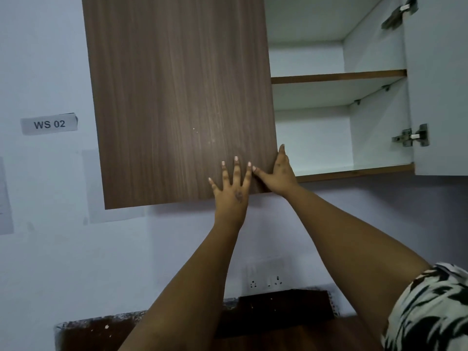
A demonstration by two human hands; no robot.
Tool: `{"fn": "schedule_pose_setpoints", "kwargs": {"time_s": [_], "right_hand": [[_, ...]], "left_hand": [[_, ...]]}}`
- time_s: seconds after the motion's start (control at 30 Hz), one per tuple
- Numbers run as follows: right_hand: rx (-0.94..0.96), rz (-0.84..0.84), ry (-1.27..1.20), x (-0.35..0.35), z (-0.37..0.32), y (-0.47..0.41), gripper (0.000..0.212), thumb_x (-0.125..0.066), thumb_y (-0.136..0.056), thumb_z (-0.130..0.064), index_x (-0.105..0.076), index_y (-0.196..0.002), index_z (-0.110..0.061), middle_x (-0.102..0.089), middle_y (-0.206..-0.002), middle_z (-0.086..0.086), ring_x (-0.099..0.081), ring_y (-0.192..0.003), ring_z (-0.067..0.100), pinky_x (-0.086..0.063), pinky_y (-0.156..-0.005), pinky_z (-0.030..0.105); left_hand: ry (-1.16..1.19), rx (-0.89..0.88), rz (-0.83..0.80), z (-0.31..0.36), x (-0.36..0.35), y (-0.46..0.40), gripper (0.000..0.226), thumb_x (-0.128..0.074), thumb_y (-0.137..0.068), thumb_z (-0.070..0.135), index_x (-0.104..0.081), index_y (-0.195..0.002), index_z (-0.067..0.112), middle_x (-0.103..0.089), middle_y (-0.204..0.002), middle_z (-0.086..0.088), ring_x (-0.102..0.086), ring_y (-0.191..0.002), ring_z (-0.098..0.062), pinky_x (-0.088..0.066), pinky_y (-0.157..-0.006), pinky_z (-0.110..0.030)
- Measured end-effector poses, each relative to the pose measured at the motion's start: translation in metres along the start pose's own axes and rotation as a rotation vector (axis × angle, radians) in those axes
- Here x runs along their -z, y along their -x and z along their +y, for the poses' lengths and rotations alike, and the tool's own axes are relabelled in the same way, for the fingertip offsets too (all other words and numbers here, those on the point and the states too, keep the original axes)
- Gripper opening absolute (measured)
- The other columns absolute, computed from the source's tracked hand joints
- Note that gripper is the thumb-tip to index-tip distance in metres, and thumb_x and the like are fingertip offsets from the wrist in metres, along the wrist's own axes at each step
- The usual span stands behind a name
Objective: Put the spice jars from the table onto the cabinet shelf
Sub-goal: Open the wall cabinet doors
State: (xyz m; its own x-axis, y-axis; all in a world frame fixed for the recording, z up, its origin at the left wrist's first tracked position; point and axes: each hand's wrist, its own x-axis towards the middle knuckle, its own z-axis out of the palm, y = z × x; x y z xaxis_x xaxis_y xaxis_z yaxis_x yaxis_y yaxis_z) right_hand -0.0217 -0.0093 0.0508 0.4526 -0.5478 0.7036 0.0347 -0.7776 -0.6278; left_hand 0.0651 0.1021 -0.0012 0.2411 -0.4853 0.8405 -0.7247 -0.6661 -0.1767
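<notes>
Wood-grain left door (177, 97) fills the view. The left hand (234, 188) lies flat on it, fingers spread and straight. Just beside it, the right hand (279, 173) hooks the door's free edge, thumb on the front and fingers hidden behind, so I judge it a hold on that edge. The right door (440, 84) stands open on its hinges; the shelf (338, 76), up and right of the grip, is bare. No spice jars or table in view. Swing from the edge, steady and slow, keeping the flat palm clear of the gap.
</notes>
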Motion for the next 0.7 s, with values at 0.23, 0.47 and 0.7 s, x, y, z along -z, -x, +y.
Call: {"fn": "schedule_pose_setpoints", "kwargs": {"time_s": [0.23, 0.47, 0.7], "right_hand": [[-0.2, -0.008, -0.236, 0.002, 0.012, -0.014, 0.057, -0.068, -0.088, -0.036, -0.047, -0.133, -0.007, -0.054, -0.132, 0.011, -0.055, -0.115, 0.027, -0.05, -0.095, 0.039], [-0.229, 0.039, -0.351, 0.018, -0.007, 0.021, 0.057, -0.07, -0.087, -0.034, -0.048, -0.132, -0.007, -0.056, -0.129, 0.01, -0.056, -0.111, 0.027, -0.052, -0.087, 0.036], [-0.212, 0.094, -0.316, 0.054, -0.068, 0.096, 0.049, -0.073, -0.084, -0.032, -0.049, -0.121, -0.01, -0.059, -0.121, 0.007, -0.059, -0.104, 0.024, -0.055, -0.083, 0.037]], "left_hand": [[-0.054, -0.025, 0.118, -0.004, -0.032, -0.007, 0.094, -0.07, -0.083, 0.021, -0.008, -0.153, 0.009, -0.013, -0.159, -0.022, -0.023, -0.139, -0.052, -0.027, -0.102, -0.071], [0.039, -0.01, 0.239, 0.008, -0.01, 0.009, 0.074, -0.059, -0.088, 0.02, -0.021, -0.151, 0.009, -0.026, -0.155, -0.022, -0.035, -0.132, -0.054, -0.039, -0.096, -0.068], [0.218, 0.091, 0.174, 0.026, 0.065, 0.061, 0.076, -0.05, -0.089, 0.014, -0.009, -0.153, 0.007, -0.009, -0.159, -0.023, -0.015, -0.14, -0.055, -0.028, -0.105, -0.069]]}}
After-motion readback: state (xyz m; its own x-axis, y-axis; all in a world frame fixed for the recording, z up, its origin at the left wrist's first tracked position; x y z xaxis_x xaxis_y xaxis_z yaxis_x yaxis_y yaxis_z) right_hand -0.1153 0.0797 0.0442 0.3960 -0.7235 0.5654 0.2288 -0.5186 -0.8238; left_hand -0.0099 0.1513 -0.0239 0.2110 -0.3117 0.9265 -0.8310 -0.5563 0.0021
